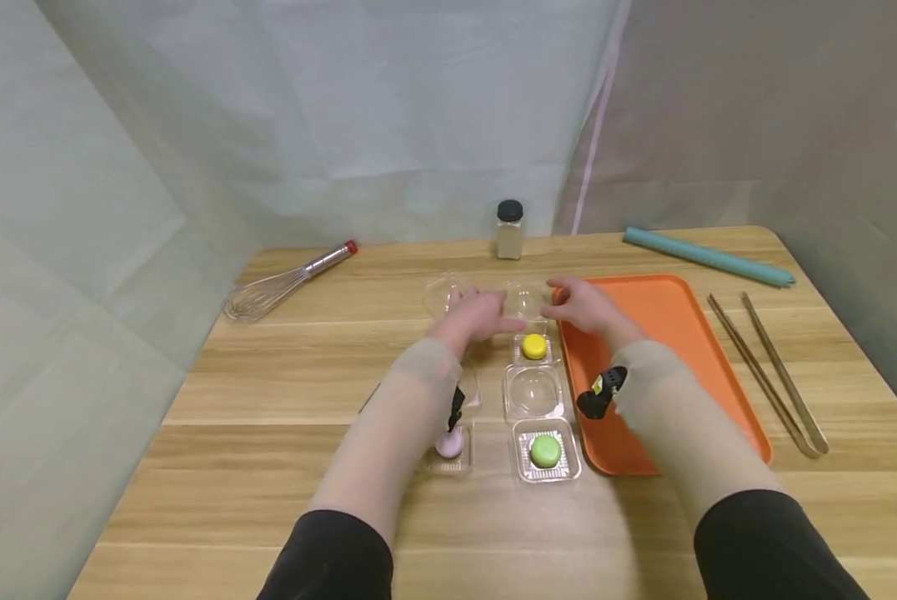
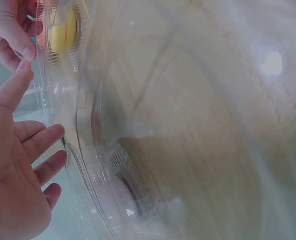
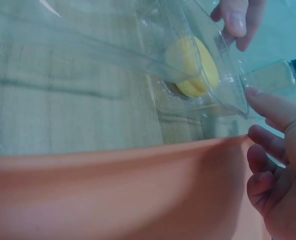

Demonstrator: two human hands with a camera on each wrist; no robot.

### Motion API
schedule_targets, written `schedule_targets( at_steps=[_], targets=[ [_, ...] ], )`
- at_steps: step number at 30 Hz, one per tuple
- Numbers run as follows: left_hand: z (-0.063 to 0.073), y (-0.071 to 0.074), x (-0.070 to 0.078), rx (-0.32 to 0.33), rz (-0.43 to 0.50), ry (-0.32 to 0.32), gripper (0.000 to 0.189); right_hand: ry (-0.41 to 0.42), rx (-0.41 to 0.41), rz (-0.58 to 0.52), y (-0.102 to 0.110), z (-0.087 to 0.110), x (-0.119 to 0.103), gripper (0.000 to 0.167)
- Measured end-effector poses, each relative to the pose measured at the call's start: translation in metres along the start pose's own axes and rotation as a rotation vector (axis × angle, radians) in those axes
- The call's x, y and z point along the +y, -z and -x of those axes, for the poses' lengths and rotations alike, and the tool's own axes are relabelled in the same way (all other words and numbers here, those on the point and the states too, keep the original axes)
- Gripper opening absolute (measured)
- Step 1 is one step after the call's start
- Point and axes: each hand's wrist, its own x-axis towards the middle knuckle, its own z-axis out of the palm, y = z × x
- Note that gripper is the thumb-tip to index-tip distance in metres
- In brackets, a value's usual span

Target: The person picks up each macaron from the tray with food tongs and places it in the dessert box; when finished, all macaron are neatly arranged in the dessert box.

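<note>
A yellow macaron (image 1: 534, 346) sits in a small clear plastic box whose domed lid (image 1: 525, 302) stands open behind it. My left hand (image 1: 478, 317) is at the left of this lid, fingers spread and thumb toward the box. At the lid's right side is my right hand (image 1: 582, 307), its thumb (image 3: 270, 107) and loosely bent fingers close to the lid's corner, with a gap between them. Nearer lie a green macaron (image 1: 545, 451) in an open clear box and a pale purple macaron (image 1: 449, 442) in another, partly hidden by my left forearm.
An orange tray (image 1: 666, 333) lies under my right forearm. Metal tongs (image 1: 782, 375) are right of it, a teal rolling pin (image 1: 707, 257) behind. A black-capped jar (image 1: 509, 230) stands at the back; a whisk (image 1: 287, 285) lies back left. Another clear lid (image 1: 441, 292) is beside my left hand.
</note>
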Motion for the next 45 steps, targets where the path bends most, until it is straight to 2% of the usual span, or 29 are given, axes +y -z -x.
schedule_targets(
  at_steps=[6,11,16,23,27,31,34,39,45],
  targets=[
    [-0.001,-0.001,-0.001,0.053,0.035,-0.01,0.08,-0.005,0.017,-0.057,-0.002,0.0,0.001,0.066],
    [-0.002,0.001,-0.004,0.142,0.056,-0.032,0.071,-0.002,0.088,-0.17,-0.001,0.002,0.0,0.065],
    [0.0,0.003,-0.007,0.183,0.085,-0.081,0.062,0.015,0.142,-0.268,0.0,0.006,0.002,0.062],
    [0.001,0.001,-0.009,0.245,0.145,-0.122,0.053,0.089,0.142,-0.374,-0.002,0.012,0.005,0.063],
    [0.001,0.0,-0.011,0.279,0.223,-0.144,0.059,0.112,0.132,-0.396,-0.003,0.014,0.007,0.063],
    [0.001,0.0,-0.012,0.26,0.299,-0.167,0.079,0.103,0.136,-0.385,-0.003,0.016,0.006,0.063],
    [0.001,0.0,-0.012,0.226,0.312,-0.167,0.09,0.094,0.129,-0.374,-0.003,0.018,0.005,0.062],
    [0.002,0.0,-0.012,0.195,0.297,-0.164,0.1,0.111,0.106,-0.409,-0.002,0.02,0.005,0.062],
    [0.001,0.0,-0.011,0.196,0.234,-0.208,0.105,0.14,0.108,-0.471,-0.002,0.021,0.008,0.063]
  ],
)
